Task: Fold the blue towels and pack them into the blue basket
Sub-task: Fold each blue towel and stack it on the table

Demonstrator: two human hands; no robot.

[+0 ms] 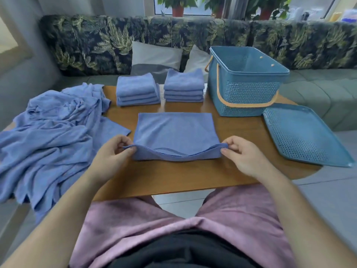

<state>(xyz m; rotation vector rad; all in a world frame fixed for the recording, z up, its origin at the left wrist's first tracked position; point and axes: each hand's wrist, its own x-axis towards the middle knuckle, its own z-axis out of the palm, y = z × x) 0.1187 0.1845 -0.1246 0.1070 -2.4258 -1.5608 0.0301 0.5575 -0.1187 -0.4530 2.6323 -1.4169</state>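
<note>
Between the two hands, on the wooden table [173, 176], a blue towel [174, 130] lies folded over, its near edge lifted a little off the wood and sagging in the middle. The left hand [113, 154] pinches the near-left corner between thumb and forefinger. The right hand [242, 154] pinches the near-right corner the same way, its other fingers curled in. Beyond the grip, toward the table's far edge, stand two stacks of folded towels: the left stack [137, 90] straight past the left hand, the right stack [184, 86] just beside it with a narrow gap between. Beyond and outward of the right hand sits the blue basket [249, 89], open at the top, its tan handle [241, 102] hanging down the near wall; its floor cannot be seen. A perforated blue lid [303, 136] lies flat outward of the right hand, partly past the table's edge. Outward of the left hand a heap of unfolded blue towels [48, 132] spills off the table's side, one flap reaching near that hand's knuckles. Behind everything runs a leaf-patterned sofa [135, 35] with pale cushions [156, 55]
</note>
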